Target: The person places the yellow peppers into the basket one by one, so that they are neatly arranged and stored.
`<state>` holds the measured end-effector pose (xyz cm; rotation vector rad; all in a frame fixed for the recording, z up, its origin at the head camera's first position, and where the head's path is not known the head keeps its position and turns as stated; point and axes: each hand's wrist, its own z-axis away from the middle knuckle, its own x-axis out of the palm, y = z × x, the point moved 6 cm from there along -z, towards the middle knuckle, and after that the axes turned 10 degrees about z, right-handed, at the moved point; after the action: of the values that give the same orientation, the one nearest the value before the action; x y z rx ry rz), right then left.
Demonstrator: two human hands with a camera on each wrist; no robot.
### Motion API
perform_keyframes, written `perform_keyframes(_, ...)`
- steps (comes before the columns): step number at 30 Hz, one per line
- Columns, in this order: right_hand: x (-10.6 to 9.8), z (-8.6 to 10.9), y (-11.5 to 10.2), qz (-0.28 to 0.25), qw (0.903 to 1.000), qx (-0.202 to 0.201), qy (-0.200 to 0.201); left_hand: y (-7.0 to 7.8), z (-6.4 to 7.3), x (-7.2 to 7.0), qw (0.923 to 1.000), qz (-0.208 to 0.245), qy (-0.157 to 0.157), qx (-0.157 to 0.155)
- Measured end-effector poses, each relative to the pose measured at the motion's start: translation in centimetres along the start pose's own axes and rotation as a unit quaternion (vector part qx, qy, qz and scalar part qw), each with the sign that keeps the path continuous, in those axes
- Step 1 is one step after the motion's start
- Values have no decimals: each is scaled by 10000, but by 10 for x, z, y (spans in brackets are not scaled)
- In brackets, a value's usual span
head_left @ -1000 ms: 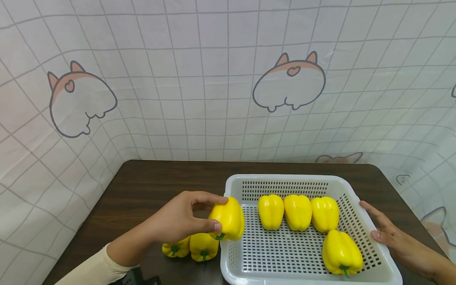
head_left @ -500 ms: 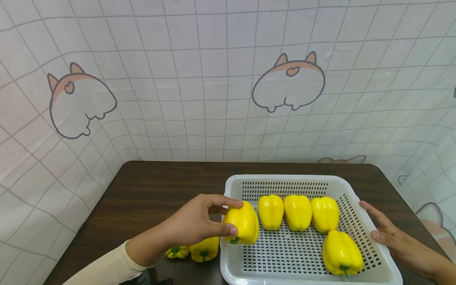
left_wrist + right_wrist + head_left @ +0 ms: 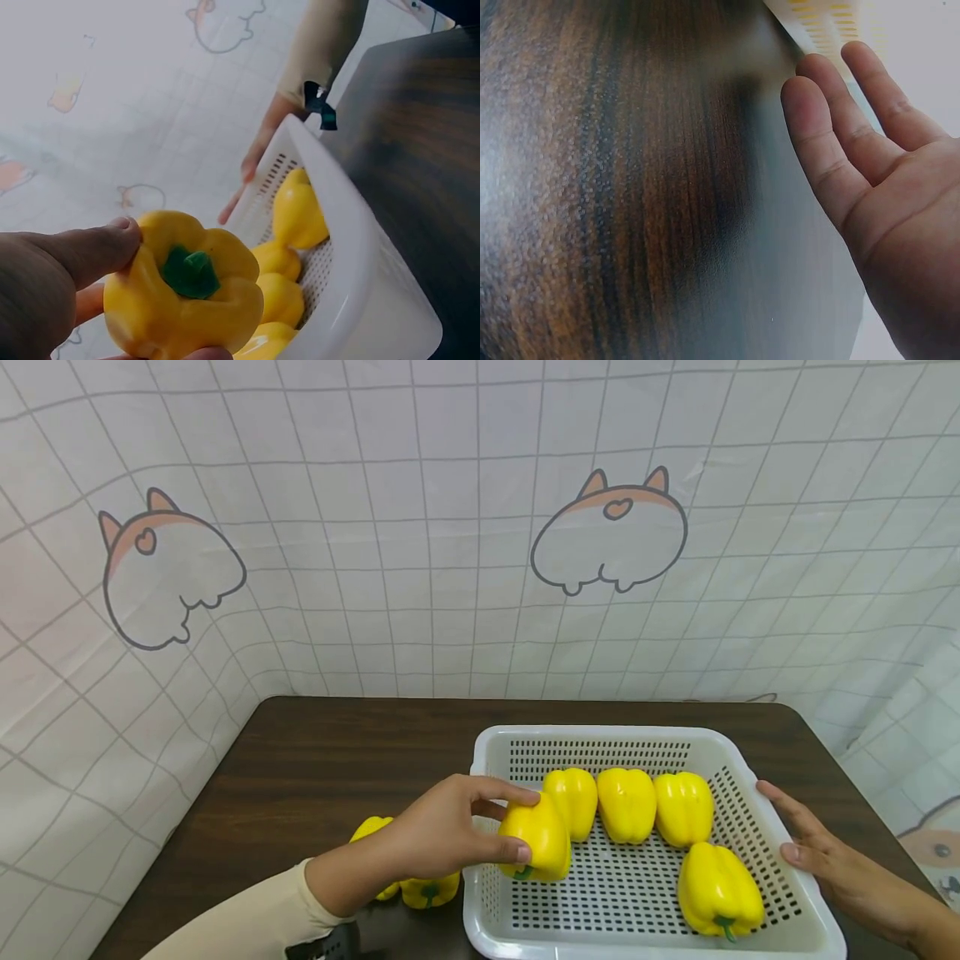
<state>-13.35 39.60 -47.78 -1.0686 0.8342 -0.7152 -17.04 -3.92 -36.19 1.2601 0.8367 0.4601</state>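
Observation:
My left hand (image 3: 450,827) pinches a yellow bell pepper (image 3: 542,839) between thumb and fingers, over the left part of a white perforated basket (image 3: 600,950). The left wrist view shows the green stem of this held bell pepper (image 3: 184,292) facing the camera. Three yellow bell peppers (image 3: 626,806) stand in a row inside, at the back. Another bell pepper (image 3: 720,891) sits at the basket's front right. My right hand (image 3: 840,868) rests against the basket's right rim, its fingers fairly straight in the right wrist view (image 3: 870,142).
More yellow bell peppers (image 3: 431,890) lie on the dark wooden table (image 3: 337,752) left of the basket, partly hidden behind my left arm. A white curtain (image 3: 412,527) with a grid pattern hangs behind the table.
My left hand has carried the bell pepper rightward, from the basket's left rim to inside its outline, near the row's left pepper. The right hand stays at the right rim.

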Motion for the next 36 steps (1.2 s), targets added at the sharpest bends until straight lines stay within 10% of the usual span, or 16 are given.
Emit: perform_keyframes(36,-1,-2,2,413,9990,26,180,-11,-31,55,9995,163,-21,-263)
